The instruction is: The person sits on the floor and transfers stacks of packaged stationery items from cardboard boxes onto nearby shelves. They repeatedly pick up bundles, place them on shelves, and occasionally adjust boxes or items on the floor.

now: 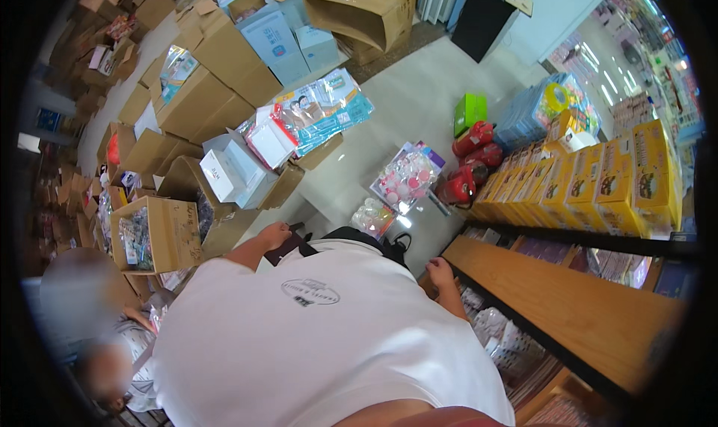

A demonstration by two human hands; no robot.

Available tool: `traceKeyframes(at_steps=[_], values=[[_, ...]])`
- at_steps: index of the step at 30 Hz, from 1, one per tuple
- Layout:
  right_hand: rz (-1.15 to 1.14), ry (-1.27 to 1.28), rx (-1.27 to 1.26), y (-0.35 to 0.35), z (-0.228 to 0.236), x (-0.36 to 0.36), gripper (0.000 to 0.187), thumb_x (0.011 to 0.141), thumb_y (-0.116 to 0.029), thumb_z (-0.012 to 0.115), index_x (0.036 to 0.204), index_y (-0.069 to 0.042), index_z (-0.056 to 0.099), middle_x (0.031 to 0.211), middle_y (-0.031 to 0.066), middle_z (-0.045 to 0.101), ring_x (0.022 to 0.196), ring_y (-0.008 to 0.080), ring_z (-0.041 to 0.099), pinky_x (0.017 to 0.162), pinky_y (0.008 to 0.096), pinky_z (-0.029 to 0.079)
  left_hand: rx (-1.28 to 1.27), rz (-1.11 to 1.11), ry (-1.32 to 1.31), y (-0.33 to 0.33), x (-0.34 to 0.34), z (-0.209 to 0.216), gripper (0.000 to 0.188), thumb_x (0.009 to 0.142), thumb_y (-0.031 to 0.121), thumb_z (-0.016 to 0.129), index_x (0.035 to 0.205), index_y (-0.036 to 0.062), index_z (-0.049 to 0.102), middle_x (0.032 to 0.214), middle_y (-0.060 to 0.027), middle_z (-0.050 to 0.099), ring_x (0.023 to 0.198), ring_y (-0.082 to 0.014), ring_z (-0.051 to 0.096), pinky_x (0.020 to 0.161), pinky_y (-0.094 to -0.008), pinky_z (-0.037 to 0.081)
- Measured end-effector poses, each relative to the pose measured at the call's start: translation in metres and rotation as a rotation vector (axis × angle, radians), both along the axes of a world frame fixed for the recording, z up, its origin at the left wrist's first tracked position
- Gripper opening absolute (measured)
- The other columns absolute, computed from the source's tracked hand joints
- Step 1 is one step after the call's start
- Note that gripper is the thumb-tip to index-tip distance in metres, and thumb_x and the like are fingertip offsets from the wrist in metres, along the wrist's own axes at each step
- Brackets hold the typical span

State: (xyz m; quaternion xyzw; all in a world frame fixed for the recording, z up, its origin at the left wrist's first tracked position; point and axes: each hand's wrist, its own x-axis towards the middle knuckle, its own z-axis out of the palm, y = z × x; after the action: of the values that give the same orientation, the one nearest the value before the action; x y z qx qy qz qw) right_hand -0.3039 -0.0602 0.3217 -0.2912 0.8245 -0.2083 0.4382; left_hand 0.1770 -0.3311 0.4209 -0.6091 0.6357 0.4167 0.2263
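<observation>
My left hand (275, 235) hangs at my left side, its fingers curled in. Beside it are a dark strap-like shape and dark cloth; whether it holds anything is hidden. Low on my other side, my right hand (440, 271) has loosely bent fingers, and nothing shows in it. It is close to the end of a wooden shelf (538, 277). On the floor ahead lie a clear pack of pink and white round items (407, 179) and a smaller clear pack (372, 216), near my feet.
Open cardboard boxes (217, 83) fill the left, some topped with flat plastic-wrapped packs (321, 109). Yellow cartons (591, 180) line the right shelf, beside red rounded packages (475, 146) and a green box (470, 113). Another person (112, 352) is at the lower left.
</observation>
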Motion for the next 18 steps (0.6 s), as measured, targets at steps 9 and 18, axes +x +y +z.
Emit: traceKeyframes(at_steps=[9, 18], values=[[0.090, -0.173, 0.170, -0.017, -0.112, -0.064, 0.035, 0.085, -0.025, 0.066, 0.107, 0.002, 0.070, 0.089, 0.0188, 0.073, 0.077, 0.0270, 0.070, 0.073, 0.0398, 0.055, -0.073, 0.310, 0.403, 0.134, 0.075, -0.095, 0.034, 0.095, 0.024, 0.057, 0.120, 0.0019, 0.064, 0.112, -0.0236, 0.069, 0.108, -0.0367, 0.065, 0.091, -0.0438, 0.050], [0.330, -0.144, 0.286, -0.049, -0.043, -0.064, 0.029, 0.089, -0.022, 0.064, 0.108, 0.000, 0.069, 0.093, 0.0180, 0.072, 0.083, 0.0272, 0.069, 0.076, 0.0394, 0.054, -0.003, 0.552, 0.138, 0.129, 0.065, -0.118, 0.037, 0.092, 0.029, 0.060, 0.115, 0.0001, 0.066, 0.112, -0.0229, 0.069, 0.105, -0.0378, 0.067, 0.088, -0.0440, 0.051]])
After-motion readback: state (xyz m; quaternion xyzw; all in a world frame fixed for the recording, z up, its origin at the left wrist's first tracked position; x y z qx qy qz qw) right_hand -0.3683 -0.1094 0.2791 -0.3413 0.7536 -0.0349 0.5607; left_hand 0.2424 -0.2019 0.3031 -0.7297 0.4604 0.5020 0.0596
